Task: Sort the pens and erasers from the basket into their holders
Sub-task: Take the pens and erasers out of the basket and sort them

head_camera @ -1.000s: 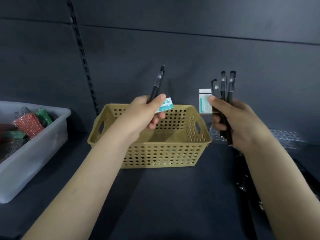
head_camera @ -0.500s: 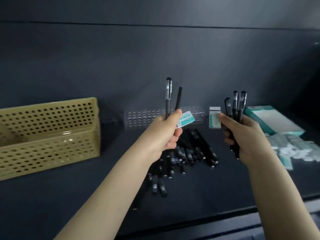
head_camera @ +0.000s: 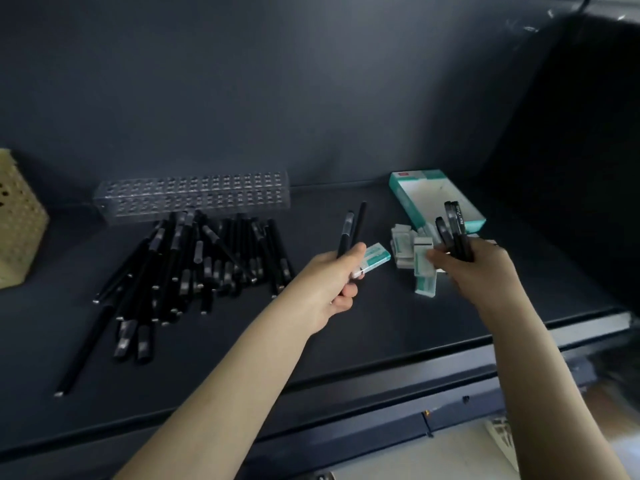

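Left hand (head_camera: 332,273): curled round two slim black plastic pens (head_camera: 345,237), forearm aimed 1 o'clock | Right hand (head_camera: 476,263): curled round bundle of black plastic pens (head_camera: 459,233), forearm aimed 11 o'clock

Pens (head_camera: 194,261) left of erasers (head_camera: 407,251)

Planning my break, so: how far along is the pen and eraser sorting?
Unloaded so far: a pile of pens lies before the clear holder, and loose erasers sit beside the teal box. In hand: the left hand holds two pens and an eraser; the right hand grips more pens and another eraser. Left: slotting everything, since holder and box look empty.
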Motion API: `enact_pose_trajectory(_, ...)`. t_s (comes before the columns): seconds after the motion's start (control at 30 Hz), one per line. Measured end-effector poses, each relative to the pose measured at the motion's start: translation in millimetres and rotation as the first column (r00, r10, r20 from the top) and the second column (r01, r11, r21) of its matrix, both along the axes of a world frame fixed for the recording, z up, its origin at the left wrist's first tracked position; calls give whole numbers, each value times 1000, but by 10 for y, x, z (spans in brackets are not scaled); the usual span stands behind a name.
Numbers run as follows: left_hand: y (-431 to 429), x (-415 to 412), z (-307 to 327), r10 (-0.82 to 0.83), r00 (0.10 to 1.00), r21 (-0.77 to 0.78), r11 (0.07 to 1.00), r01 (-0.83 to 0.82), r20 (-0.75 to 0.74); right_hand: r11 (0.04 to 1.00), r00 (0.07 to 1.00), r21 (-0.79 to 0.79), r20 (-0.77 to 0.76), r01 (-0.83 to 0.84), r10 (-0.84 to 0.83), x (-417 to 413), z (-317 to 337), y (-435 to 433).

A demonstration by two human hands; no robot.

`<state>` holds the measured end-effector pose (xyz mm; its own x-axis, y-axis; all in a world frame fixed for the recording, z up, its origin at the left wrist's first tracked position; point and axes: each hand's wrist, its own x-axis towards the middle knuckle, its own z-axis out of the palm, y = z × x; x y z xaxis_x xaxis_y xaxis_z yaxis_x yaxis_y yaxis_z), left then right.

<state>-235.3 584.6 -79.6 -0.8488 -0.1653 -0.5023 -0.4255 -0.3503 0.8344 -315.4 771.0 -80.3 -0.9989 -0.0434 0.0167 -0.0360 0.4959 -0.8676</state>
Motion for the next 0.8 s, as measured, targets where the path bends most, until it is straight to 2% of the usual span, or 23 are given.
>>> enact_pose_trajectory(0.2,138,-95,-136,40,999,-62,997,-42,-32,986,990,164,-136,-5,27,0,-87,6)
enact_pose_trajectory(0.43,269,-155,-230,17,992,-217,975,-43,-122,991,986,130,-158,-29,50,103,-179,86)
enact_pose_trajectory(0.53,312,-151,-241,-26,984,-246,969,-19,-177,1000,992,26,-127,-14,17,143,-170,112)
enact_pose_trajectory(0.67,411,-164,-215,-80,963,-207,978,26,-258,959,991,-260,52,-109,127,199,-50,77)
enact_pose_trajectory(0.8,476,-194,-170,-104,937,-189,981,41,-334,919,976,-384,149,-93,161,176,15,83)
